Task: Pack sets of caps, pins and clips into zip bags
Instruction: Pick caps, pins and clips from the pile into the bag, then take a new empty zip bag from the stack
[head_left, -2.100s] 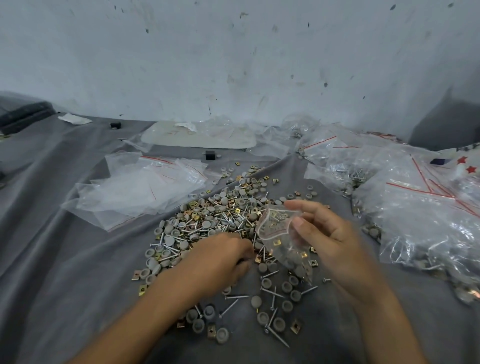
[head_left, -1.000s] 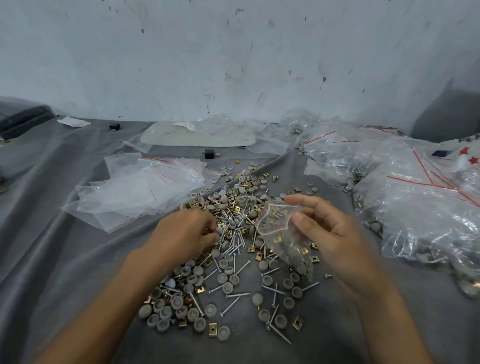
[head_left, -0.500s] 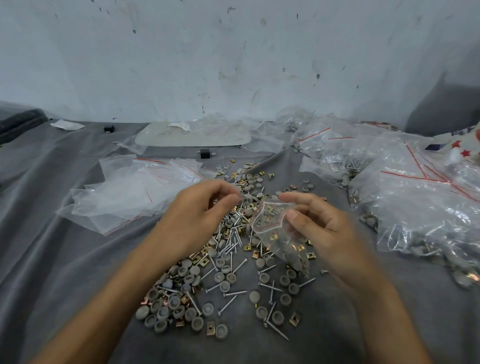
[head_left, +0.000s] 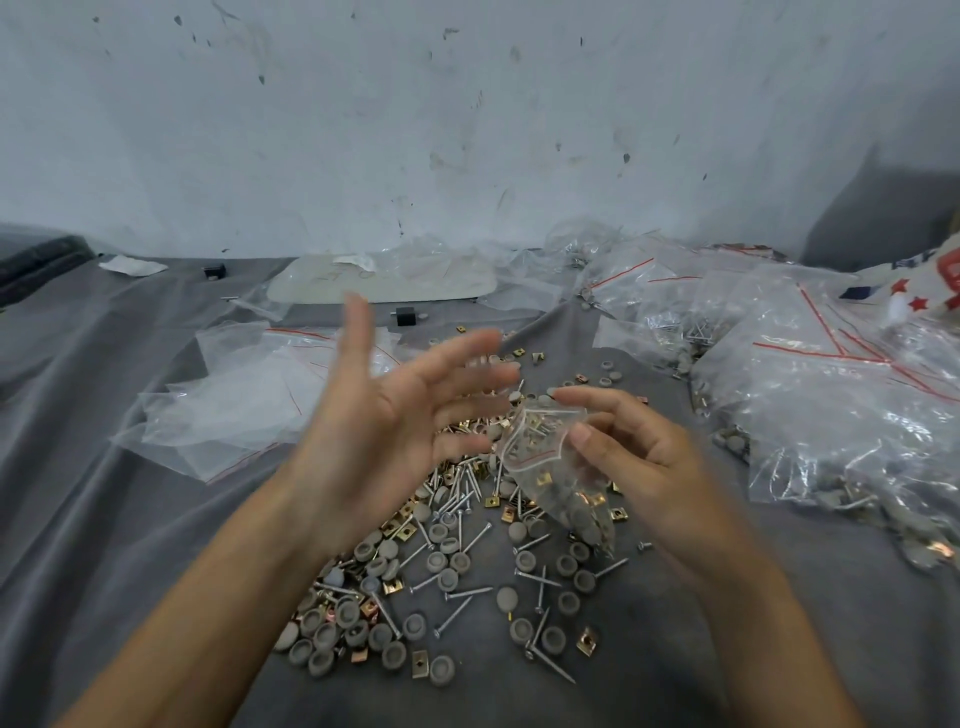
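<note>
A small clear zip bag (head_left: 558, 470) with a red seal line hangs in the air, its mouth open toward the left. My right hand (head_left: 634, 462) pinches it near the mouth. Grey caps, silver pins and brass clips show inside it. My left hand (head_left: 395, 421) hovers just left of the bag mouth, fingers spread and blurred, with nothing seen in it. Below both hands lies a loose pile of caps, pins and clips (head_left: 447, 582) on the grey cloth (head_left: 93, 519).
A stack of flat clear zip bags (head_left: 244, 395) lies to the left. Filled zip bags (head_left: 841, 410) are heaped at the right. A pale flat board (head_left: 384, 283) and a small black block (head_left: 405, 315) sit near the stained wall.
My left hand has lifted from the pile up to the bag mouth and spread its fingers wide. My right hand keeps holding the bag in about the same place.
</note>
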